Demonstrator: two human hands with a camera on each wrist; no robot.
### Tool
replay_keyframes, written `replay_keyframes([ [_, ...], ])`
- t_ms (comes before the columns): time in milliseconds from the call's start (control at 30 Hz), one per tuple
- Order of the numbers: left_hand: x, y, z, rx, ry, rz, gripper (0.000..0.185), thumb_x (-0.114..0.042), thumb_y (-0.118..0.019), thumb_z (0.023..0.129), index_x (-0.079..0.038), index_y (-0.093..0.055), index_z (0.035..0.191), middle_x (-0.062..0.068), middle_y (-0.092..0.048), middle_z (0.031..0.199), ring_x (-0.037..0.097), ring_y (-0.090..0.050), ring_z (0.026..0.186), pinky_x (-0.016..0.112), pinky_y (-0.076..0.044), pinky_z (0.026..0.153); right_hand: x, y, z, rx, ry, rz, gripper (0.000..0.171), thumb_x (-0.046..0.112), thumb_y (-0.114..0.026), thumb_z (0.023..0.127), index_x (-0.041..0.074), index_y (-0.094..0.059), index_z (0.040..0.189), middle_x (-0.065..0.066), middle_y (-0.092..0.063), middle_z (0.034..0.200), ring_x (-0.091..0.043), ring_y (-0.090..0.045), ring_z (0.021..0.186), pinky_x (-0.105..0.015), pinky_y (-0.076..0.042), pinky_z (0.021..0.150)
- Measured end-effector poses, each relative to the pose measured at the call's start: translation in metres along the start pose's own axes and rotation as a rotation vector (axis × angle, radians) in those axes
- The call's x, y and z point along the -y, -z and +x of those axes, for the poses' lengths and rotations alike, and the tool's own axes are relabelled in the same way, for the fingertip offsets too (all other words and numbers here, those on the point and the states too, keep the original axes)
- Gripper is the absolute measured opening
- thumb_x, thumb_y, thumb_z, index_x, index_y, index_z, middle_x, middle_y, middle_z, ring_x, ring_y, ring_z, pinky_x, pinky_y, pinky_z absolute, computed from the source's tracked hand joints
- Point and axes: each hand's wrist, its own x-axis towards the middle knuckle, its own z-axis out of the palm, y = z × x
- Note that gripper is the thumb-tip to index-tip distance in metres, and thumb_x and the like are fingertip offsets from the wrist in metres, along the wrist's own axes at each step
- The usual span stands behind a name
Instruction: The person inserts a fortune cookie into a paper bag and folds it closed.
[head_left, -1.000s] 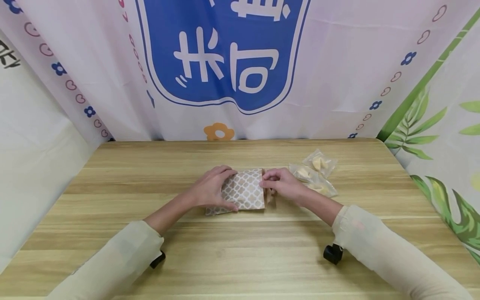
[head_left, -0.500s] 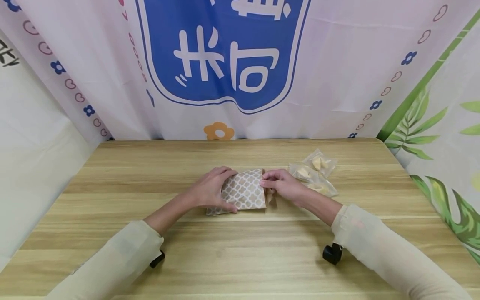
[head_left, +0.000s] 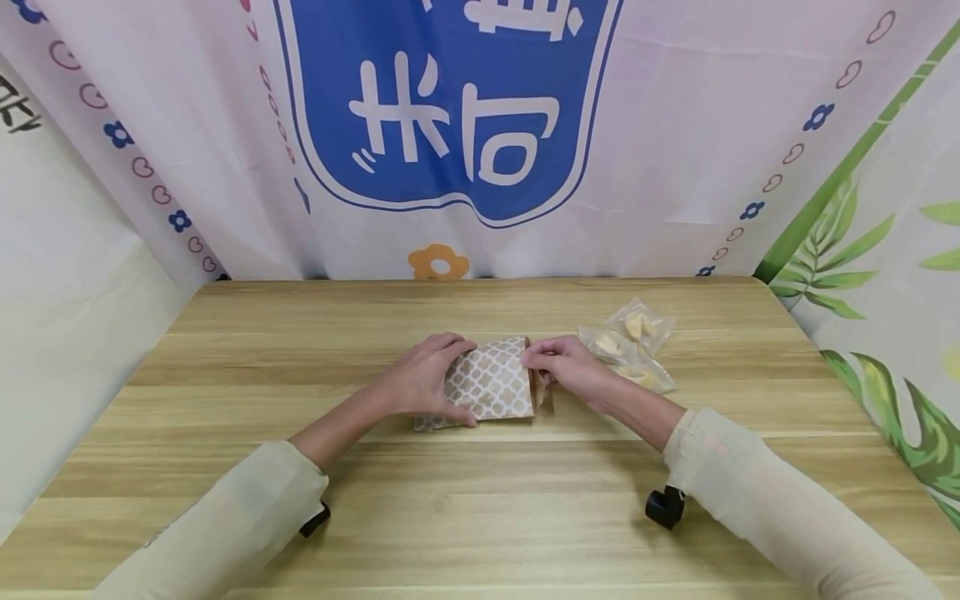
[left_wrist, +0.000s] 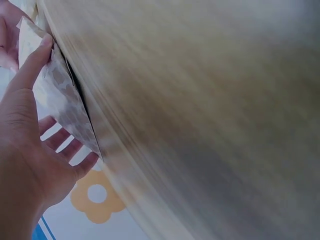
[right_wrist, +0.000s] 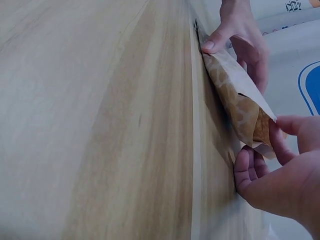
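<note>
A tan paper bag (head_left: 495,382) with a white lattice print lies on its side at the middle of the table, its mouth facing right. Across its left part my left hand (head_left: 423,383) grips it, thumb on the near edge and fingers at the far edge. My right hand (head_left: 573,368) pinches the upper lip of the mouth between thumb and finger. The right wrist view shows the bag (right_wrist: 235,95) bulging a little, with brown inner paper (right_wrist: 262,127) at the parted mouth. Other right fingers curl below the lip.
Several clear packets (head_left: 637,325) holding folded tan cookies lie just behind and right of my right hand. The wooden table (head_left: 465,517) ends at a printed curtain (head_left: 675,167) along the back. Black wrist mounts (head_left: 666,507) hang under the sleeves.
The bag's mouth edge has shifted slightly right, and its upper lip has parted a little more from the paper beneath. Both hands have stayed nearly in place.
</note>
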Motion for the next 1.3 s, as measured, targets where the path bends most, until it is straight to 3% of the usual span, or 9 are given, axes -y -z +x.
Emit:
replay_keyframes([
  [667, -0.001, -0.001, 0.003, 0.008, 0.009, -0.007, 0.111, -0.06, -0.093, 0.066, -0.001, -0.05, 0.15, 0.016, -0.054, 0.144, 0.034, -0.051, 0.134, 0.052, -0.045, 0.113, 0.003, 0.0, -0.001, 0.077, 0.014, 0.022, 0.015, 0.004, -0.055, 0.105, -0.007, -0.065, 0.106, 0.0, -0.056, 0.084, -0.013, -0.049, 0.077, -0.024, -0.044, 0.07],
  [867, -0.001, -0.001, 0.003, 0.003, -0.001, -0.008, 0.109, -0.058, -0.094, 0.066, 0.0, -0.052, 0.148, 0.017, -0.056, 0.143, 0.034, -0.053, 0.132, 0.052, -0.045, 0.113, 0.003, 0.005, -0.003, 0.076, 0.004, 0.004, 0.019, 0.002, -0.057, 0.102, -0.009, -0.065, 0.115, -0.003, -0.061, 0.091, -0.013, -0.051, 0.076, -0.024, -0.046, 0.069],
  [967, 0.0, 0.0, 0.002, -0.006, -0.01, -0.014, 0.106, -0.057, -0.094, 0.066, 0.001, -0.054, 0.146, 0.017, -0.057, 0.141, 0.035, -0.054, 0.131, 0.052, -0.046, 0.112, 0.003, 0.009, -0.004, 0.072, 0.023, -0.051, 0.025, -0.003, -0.058, 0.098, -0.009, -0.065, 0.122, -0.012, -0.066, 0.109, -0.015, -0.057, 0.081, -0.025, -0.052, 0.072],
  [1067, 0.0, 0.0, 0.002, -0.006, -0.01, -0.023, 0.105, -0.057, -0.094, 0.066, 0.0, -0.055, 0.145, 0.016, -0.058, 0.141, 0.035, -0.054, 0.131, 0.051, -0.045, 0.113, 0.002, 0.011, -0.006, 0.058, 0.104, -0.203, 0.027, -0.004, -0.064, 0.095, -0.007, -0.067, 0.122, -0.02, -0.063, 0.125, -0.02, -0.063, 0.091, -0.028, -0.055, 0.078],
  [1200, 0.001, 0.0, 0.001, -0.005, -0.012, -0.025, 0.105, -0.058, -0.093, 0.067, 0.0, -0.055, 0.145, 0.016, -0.058, 0.141, 0.035, -0.053, 0.132, 0.052, -0.045, 0.113, 0.001, 0.012, -0.007, 0.044, 0.221, -0.442, 0.041, 0.001, -0.078, 0.088, -0.007, -0.067, 0.126, -0.022, -0.06, 0.125, -0.026, -0.064, 0.101, -0.033, -0.054, 0.084],
  [1300, 0.001, 0.001, 0.001, -0.008, -0.016, -0.024, 0.104, -0.057, -0.094, 0.067, 0.0, -0.055, 0.145, 0.016, -0.058, 0.141, 0.035, -0.054, 0.132, 0.052, -0.046, 0.113, 0.002, 0.012, -0.008, 0.058, 0.261, -0.535, 0.06, 0.004, -0.085, 0.082, -0.009, -0.061, 0.135, -0.02, -0.06, 0.121, -0.027, -0.063, 0.099, -0.034, -0.054, 0.084],
])
